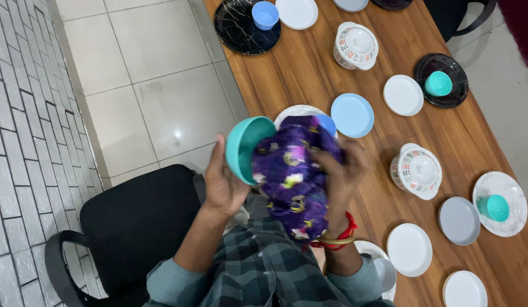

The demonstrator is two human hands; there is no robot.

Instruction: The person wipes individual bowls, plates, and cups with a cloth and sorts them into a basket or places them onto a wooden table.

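My left hand grips a teal bowl by its outside, tilted on its side with the opening facing right. My right hand presses a purple patterned cloth into the bowl's opening; the cloth hangs down over my wrist. Both hands are raised above the near edge of the wooden table. Right behind the cloth sit a white plate and a small blue cup, partly hidden.
Across the table lie a light blue plate, several white plates, lidded patterned bowls, black plates and teal cups. A black chair stands on the tiled floor at left.
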